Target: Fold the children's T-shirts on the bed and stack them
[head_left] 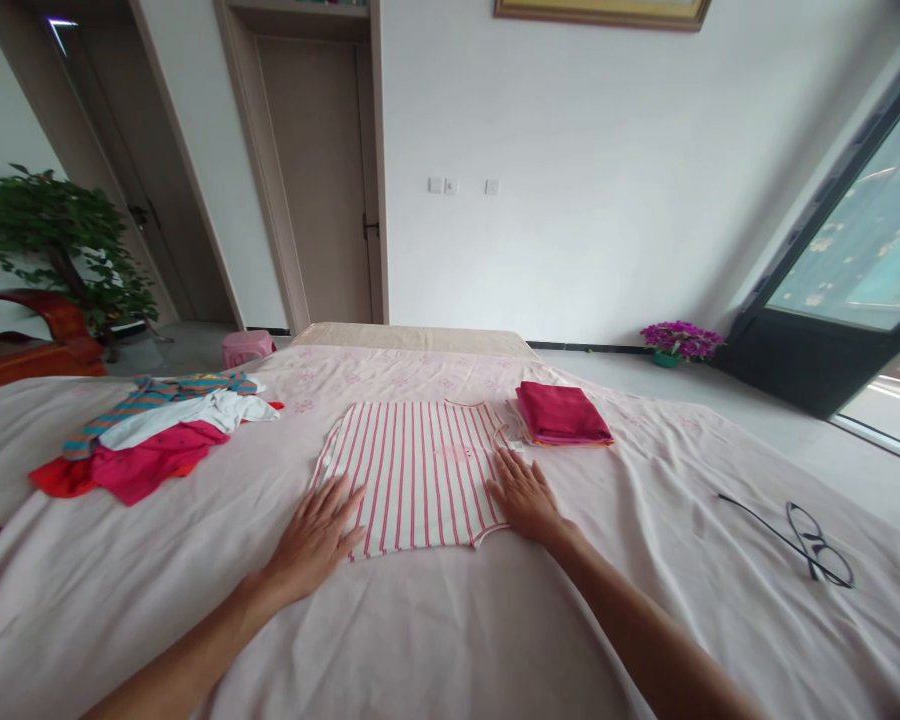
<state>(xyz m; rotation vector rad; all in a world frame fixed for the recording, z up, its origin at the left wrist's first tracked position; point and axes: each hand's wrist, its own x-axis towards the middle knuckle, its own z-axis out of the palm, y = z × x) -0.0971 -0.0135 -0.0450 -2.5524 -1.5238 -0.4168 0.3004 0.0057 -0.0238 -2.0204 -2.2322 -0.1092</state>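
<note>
A white sleeveless top with red stripes (412, 480) lies spread flat on the pale pink cloth (435, 630), its neckline toward the right. My left hand (319, 530) rests flat on the top's lower left edge with its fingers stretched out. On the other side, my right hand (523, 495) lies open across the shoulder end, palm down. Just beyond that hand sits a folded dark red stack of cloth (564, 412). To the left is a loose pile of clothes (169, 435) in striped teal, white, pink and red.
A pair of glasses (814, 545) lies on the cloth at the right. Beyond the covered surface stand a pink stool (247, 347), a pot of purple flowers (679, 342) and a leafy plant (60, 240). A wooden armchair (37, 335) is at the far left.
</note>
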